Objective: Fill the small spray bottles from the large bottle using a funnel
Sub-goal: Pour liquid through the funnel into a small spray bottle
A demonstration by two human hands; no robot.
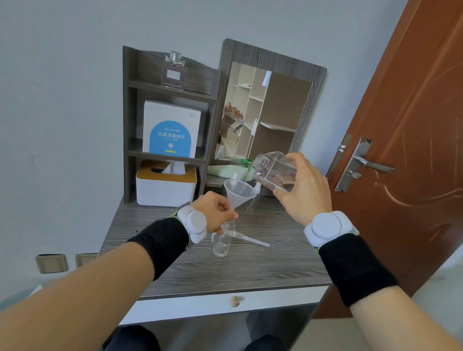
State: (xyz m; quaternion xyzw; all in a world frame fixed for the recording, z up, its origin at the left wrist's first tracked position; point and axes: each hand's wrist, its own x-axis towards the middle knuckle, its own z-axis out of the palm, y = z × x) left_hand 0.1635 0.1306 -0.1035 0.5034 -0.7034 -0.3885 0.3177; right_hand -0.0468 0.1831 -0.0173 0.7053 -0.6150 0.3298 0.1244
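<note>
Funnel (239, 193), translucent plastic, sits with its stem in the neck of a small clear spray bottle (223, 240) standing upright on the grey wood-grain desk (274, 260). Left hand (216, 213) is closed around the funnel stem and bottle neck, steadying both. Right hand (303, 190) grips a large square clear bottle (274, 172), tilted with its mouth toward the funnel; a thin stream of clear liquid runs from the mouth down into the funnel bowl. Large bottle holds little liquid, pooled at its lower side. A detached white spray pump (244, 237) with its dip tube lies flat on the desk just right of the small bottle. A second small spray bottle with a white top (256, 195) stands behind the funnel; its fill level cannot be judged. Both wrists carry white round devices over black wristbands. At the rear of the desk stands a shelf unit (172, 97): perfume bottle (173, 70) on the top shelf, white and blue box (171, 130) on the middle shelf, white tissue box (166, 184) with a tan lid at desk level. A mirror (266, 110) leans beside the shelf and reflects the pouring hand. Brown door (428, 132) with a metal lever handle stands to the right.
</note>
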